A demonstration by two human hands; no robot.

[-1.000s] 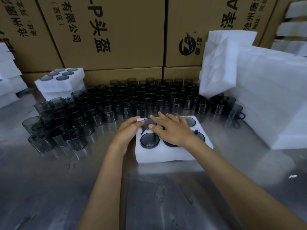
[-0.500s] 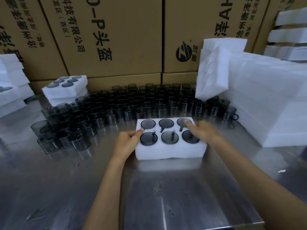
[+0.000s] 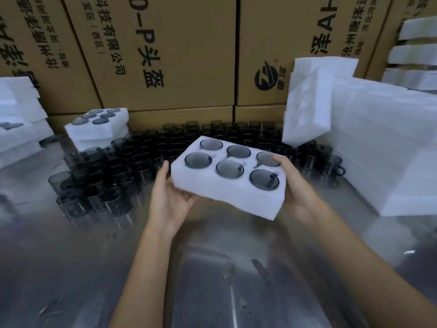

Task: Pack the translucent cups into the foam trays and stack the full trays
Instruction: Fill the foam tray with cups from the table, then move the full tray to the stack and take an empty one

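Tray (image 3: 227, 195), full with six cups (image 3: 229, 169), held off the steel table (image 3: 212, 280) at frame centre, tilted down toward lower right. Gripped at both ends: left hand (image 3: 170, 200) cupped under the left end, thumb up its side; right hand (image 3: 295, 185) wrapped round the right end, thumb over the rim by a cup. Probably held this way to keep the load level enough while carried to a stack. Behind, loose cups (image 3: 113, 176) massed mid-frame. Upper left, filled stack (image 3: 97, 129). Right, empty foam (image 3: 378, 147). Beyond, cartons (image 3: 179, 55).
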